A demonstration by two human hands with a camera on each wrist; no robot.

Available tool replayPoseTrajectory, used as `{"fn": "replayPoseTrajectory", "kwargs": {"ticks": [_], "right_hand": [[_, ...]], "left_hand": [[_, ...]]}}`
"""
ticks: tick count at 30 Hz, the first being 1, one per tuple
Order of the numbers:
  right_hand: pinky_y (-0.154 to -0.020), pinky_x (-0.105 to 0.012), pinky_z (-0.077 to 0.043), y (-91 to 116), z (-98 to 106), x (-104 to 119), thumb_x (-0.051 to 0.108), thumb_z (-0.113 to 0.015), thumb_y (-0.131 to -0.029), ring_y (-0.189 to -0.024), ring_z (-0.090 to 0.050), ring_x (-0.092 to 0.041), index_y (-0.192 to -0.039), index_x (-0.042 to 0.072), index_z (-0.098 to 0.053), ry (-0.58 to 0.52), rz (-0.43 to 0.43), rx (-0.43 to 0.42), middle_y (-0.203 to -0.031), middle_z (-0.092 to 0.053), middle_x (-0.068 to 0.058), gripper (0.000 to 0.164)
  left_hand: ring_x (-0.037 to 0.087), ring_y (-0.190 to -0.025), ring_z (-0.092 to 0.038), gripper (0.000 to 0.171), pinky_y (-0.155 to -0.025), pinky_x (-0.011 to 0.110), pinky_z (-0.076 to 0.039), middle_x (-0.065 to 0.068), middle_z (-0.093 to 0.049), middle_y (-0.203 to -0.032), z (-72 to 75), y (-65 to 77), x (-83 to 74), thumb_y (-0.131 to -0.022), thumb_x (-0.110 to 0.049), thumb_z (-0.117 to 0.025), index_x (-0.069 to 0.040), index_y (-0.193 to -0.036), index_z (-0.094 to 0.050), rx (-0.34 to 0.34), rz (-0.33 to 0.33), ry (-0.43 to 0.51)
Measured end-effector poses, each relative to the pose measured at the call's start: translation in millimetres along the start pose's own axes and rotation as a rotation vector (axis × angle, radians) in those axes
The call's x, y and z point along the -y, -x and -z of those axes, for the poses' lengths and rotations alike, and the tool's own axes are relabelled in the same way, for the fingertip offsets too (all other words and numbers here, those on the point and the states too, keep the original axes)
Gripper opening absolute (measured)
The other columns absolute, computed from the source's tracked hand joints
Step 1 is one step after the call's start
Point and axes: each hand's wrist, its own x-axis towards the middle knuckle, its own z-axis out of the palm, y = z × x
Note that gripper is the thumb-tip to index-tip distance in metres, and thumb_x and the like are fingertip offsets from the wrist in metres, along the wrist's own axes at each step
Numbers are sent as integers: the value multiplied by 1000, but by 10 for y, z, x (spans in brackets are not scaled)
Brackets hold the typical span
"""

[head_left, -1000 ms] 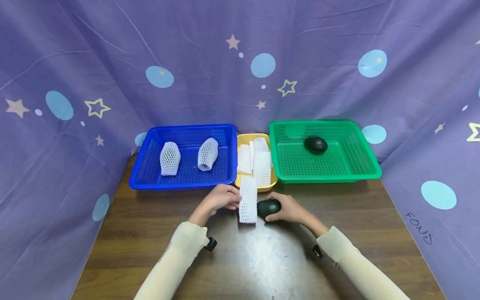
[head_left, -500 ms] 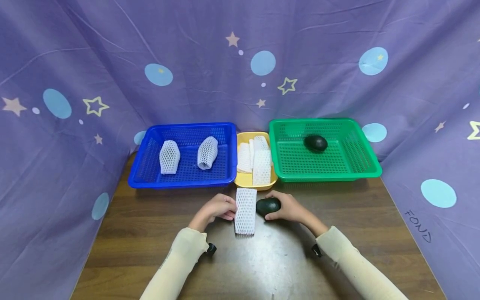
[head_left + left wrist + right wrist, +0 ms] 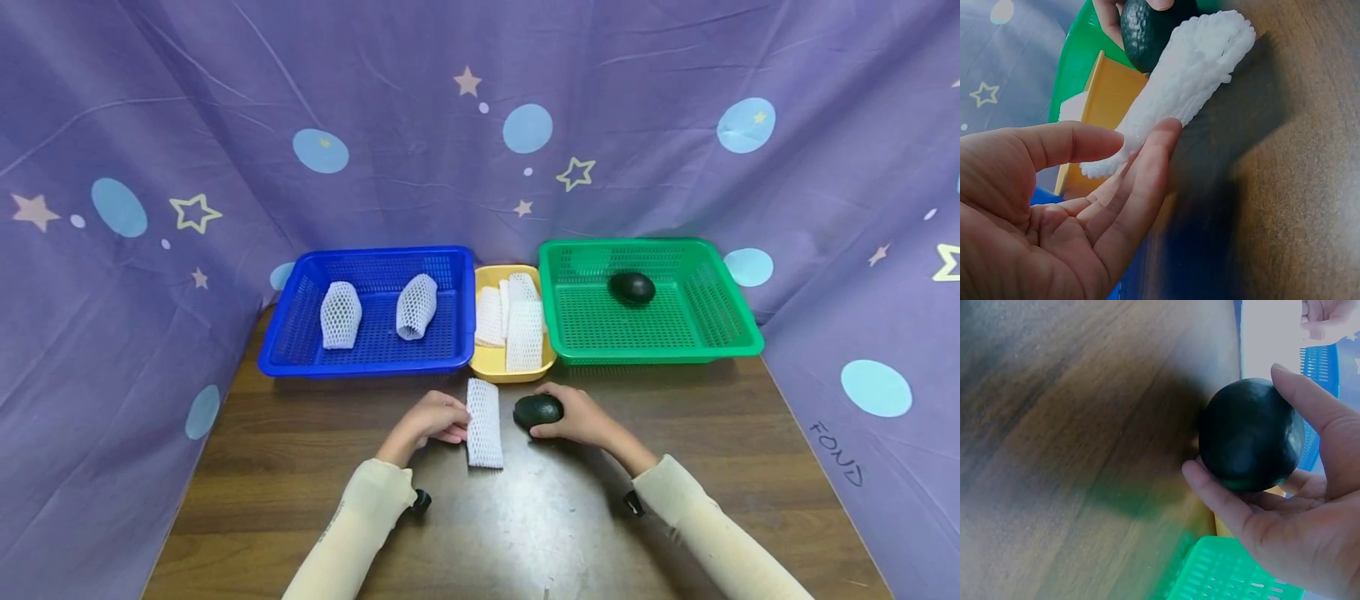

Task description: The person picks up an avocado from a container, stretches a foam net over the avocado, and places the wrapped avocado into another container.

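My left hand (image 3: 433, 418) pinches a white foam net sleeve (image 3: 484, 425) by its left side, between thumb and fingertips. In the left wrist view the sleeve (image 3: 1179, 81) looks flattened, its scalloped end pointing away over the table. Just to the right, my right hand (image 3: 577, 414) grips a dark green avocado (image 3: 537, 411) from its right side. The right wrist view has the avocado (image 3: 1250, 434) held between thumb and fingers, close over the wood. A narrow gap separates sleeve and avocado in the head view.
Behind the hands stands a yellow tray (image 3: 491, 363) with several foam sleeves. At its left is a blue basket (image 3: 375, 367) holding two net-wrapped items; at its right, a green basket (image 3: 660, 358) holds one dark avocado (image 3: 632, 288). A purple curtain (image 3: 420, 192) encloses the wooden table (image 3: 247, 500).
My left hand has drawn the foam sleeve toward me and slightly left, off the yellow tray's front edge. The sleeve has turned a little. The right hand and avocado have barely moved.
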Motion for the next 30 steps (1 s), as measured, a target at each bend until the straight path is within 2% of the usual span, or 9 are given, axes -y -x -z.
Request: {"fn": "replayPoseTrajectory", "kwargs": {"ticks": [12, 30], "right_hand": [[-92, -49, -54, 41, -50, -2, 33, -85, -83, -109, -64, -28, -138, 8, -57, -27, -19, -24, -126, -66, -16, 67], [-91, -48, -54, 67, -54, 0, 29, -84, -85, -109, -63, -28, -139, 9, -57, -60, -18, -52, -128, -65, -16, 63]], "left_hand": [[8, -60, -67, 16, -58, 21, -60, 4, -64, -74, -65, 11, 1, -93, -2, -63, 10, -103, -64, 21, -36, 45], [10, -60, -68, 10, -57, 21, -60, 4, -64, -72, -88, -1, 14, -92, 0, -64, 6, -99, -63, -2, -35, 63]]}}
